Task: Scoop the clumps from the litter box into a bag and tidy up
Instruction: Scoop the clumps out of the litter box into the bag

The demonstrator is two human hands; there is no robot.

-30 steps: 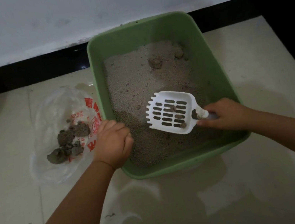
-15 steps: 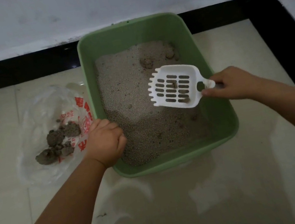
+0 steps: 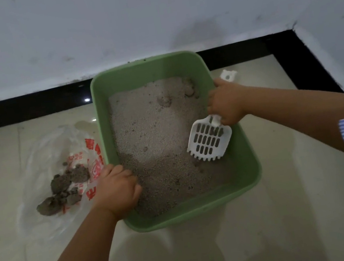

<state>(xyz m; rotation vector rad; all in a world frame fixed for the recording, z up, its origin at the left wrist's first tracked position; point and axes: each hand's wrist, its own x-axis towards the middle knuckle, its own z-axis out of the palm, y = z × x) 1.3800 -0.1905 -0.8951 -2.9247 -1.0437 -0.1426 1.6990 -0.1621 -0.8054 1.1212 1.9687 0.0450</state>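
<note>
The glossy cream tiled floor [image 3: 283,214] carries everything here, bordered along its far and right edges by a black strip [image 3: 26,109] at the foot of the white wall. Near the far edge, about midway across, sits a green rectangular plastic litter box [image 3: 248,154] — filled with pale grey litter. Just beside its left wall lies a flattened clear plastic bag with red print [image 3: 41,156], with dark grey clumps [image 3: 62,189] heaped on it.

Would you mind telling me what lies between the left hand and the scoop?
In the head view, only loose litter inside the box separates the left hand from the scoop; no large clump shows there.
</note>
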